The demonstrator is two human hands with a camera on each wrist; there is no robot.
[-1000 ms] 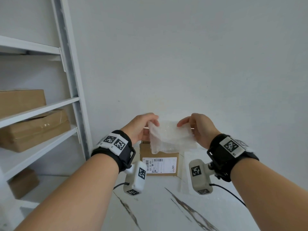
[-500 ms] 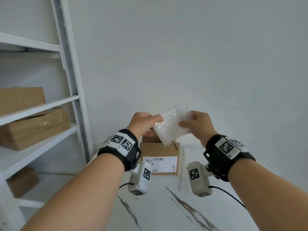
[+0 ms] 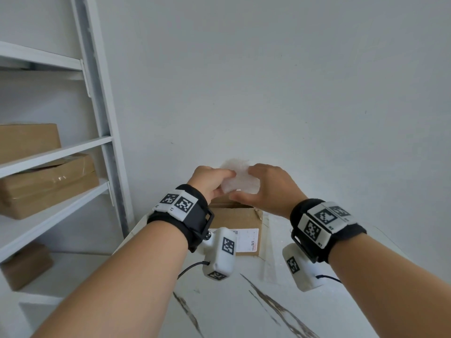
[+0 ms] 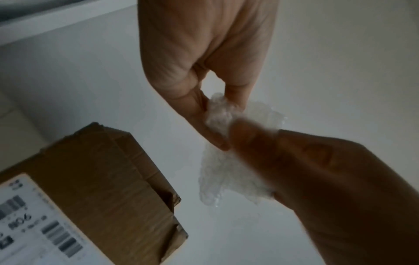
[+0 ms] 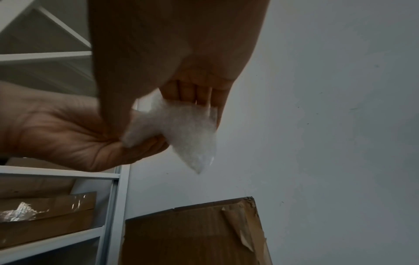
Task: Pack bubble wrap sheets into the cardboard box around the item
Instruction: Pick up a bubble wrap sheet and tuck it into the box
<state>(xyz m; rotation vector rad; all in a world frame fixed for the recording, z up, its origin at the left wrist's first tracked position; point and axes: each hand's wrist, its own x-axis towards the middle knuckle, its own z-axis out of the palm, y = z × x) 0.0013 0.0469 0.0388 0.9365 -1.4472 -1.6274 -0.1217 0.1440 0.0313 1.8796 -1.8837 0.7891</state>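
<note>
Above the open cardboard box (image 3: 234, 224) on the white table (image 3: 244, 308), 1 crumpled bubble wrap sheet (image 3: 240, 182) is held clear of the box. Left hand (image 3: 207, 184) pinches its left edge between thumb and fingers; right hand (image 3: 271, 189) grips its right side.

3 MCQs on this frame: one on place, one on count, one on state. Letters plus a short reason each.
1. Where is the bubble wrap?
A. inside the box
B. in the air above the box
C. on a shelf

2. How many hands grip the wrap?
A. none
B. one
C. two

3. What state is the wrap in?
A. scrunched into a wad
B. spread flat
C. rolled into a tube

Answers:
1 B: the head view shows it held over the cardboard box, not touching it.
2 C: the left hand and the right hand both pinch it.
3 A: both wrist views show it crumpled between the fingers.
</note>
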